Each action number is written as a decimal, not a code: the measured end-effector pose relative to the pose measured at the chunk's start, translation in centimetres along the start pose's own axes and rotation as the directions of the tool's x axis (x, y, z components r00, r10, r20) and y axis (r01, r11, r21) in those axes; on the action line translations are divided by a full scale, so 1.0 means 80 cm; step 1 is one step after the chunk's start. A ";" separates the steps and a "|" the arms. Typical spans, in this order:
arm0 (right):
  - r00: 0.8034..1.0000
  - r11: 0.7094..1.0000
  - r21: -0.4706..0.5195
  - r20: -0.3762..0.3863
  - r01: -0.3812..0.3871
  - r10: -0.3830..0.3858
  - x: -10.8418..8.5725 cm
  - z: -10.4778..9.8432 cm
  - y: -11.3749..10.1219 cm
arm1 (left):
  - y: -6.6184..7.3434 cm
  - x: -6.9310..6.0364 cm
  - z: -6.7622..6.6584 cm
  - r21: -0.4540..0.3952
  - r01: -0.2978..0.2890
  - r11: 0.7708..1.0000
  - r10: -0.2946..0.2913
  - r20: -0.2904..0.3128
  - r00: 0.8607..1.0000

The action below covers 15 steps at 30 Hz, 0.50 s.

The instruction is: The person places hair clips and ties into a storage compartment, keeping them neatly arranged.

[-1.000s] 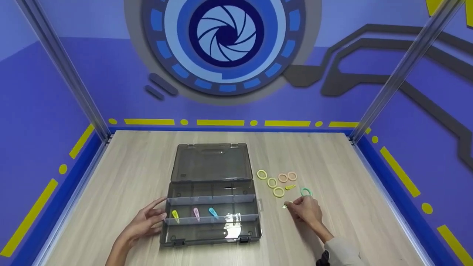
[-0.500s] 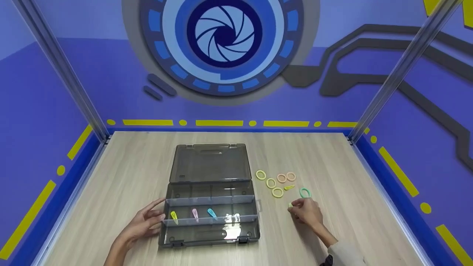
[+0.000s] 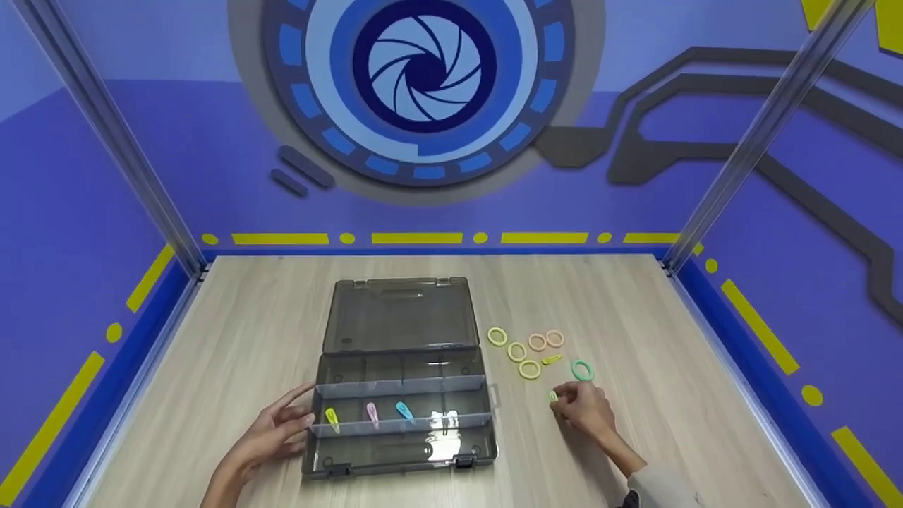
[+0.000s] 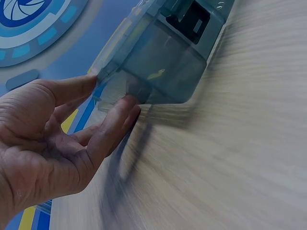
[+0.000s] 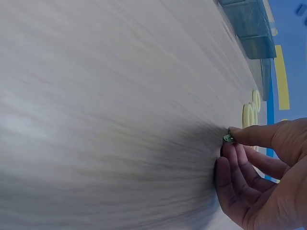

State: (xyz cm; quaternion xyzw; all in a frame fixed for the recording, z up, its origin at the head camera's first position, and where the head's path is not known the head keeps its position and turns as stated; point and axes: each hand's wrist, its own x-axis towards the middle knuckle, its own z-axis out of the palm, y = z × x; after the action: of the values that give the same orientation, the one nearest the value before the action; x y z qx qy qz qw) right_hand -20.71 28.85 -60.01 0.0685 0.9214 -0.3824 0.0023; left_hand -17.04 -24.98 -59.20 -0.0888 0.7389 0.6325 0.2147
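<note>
My right hand (image 3: 585, 410) is low over the table, pinching a small pale green hair clip (image 5: 228, 138) between thumb and fingertips; the fingers partly cover it. On the left, my left hand (image 3: 271, 430) rests its fingertips against the side of a smoky plastic compartment box (image 3: 395, 467), as the left wrist view shows too. The box lies with its lid (image 3: 402, 316) folded back. In its middle row sit a yellow snap hair clip (image 3: 332, 419), a pink one (image 3: 372, 415) and a blue one (image 3: 404, 411).
Right of the box lie several yellow hair ties (image 3: 529, 370), two peach hair ties (image 3: 537, 342), a yellow snap clip (image 3: 552, 360) and a green hair tie (image 3: 582, 370). Upright posts (image 3: 769, 134) and blue walls border the table.
The right hand has drawn the pale green hair clip slightly to the right and turned it in its fingertips. The left hand stays at the box; the head view has shifted a little.
</note>
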 end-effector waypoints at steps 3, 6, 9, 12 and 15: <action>1.000 1.000 0.017 0.002 0.019 -0.019 0.000 -0.001 0.000 | 0.000 0.000 -0.001 0.009 -0.008 1.000 0.008 -0.001 1.000; 0.999 0.998 0.048 0.019 0.038 -0.039 0.000 -0.003 0.001 | 0.000 0.000 -0.001 0.015 -0.011 1.000 0.011 0.002 1.000; 0.997 0.994 0.097 0.050 0.055 -0.061 -0.002 -0.006 0.000 | 0.000 0.000 -0.001 0.018 -0.017 1.000 0.017 0.008 1.000; 0.993 0.988 0.146 0.092 0.057 -0.071 -0.003 -0.008 -0.004 | 0.001 0.000 0.000 0.022 -0.023 0.999 0.023 0.009 1.000; 0.988 0.983 0.170 0.127 0.069 -0.092 -0.004 -0.008 -0.010 | 0.002 0.000 0.002 0.028 -0.009 1.000 0.009 -0.009 1.000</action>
State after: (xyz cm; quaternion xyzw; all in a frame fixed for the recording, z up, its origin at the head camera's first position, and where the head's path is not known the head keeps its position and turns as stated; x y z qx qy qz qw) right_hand -20.47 28.67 -58.96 0.0051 0.8863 -0.4611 0.0434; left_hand -17.03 -24.80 -59.09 -0.0853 0.7491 0.6226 0.2097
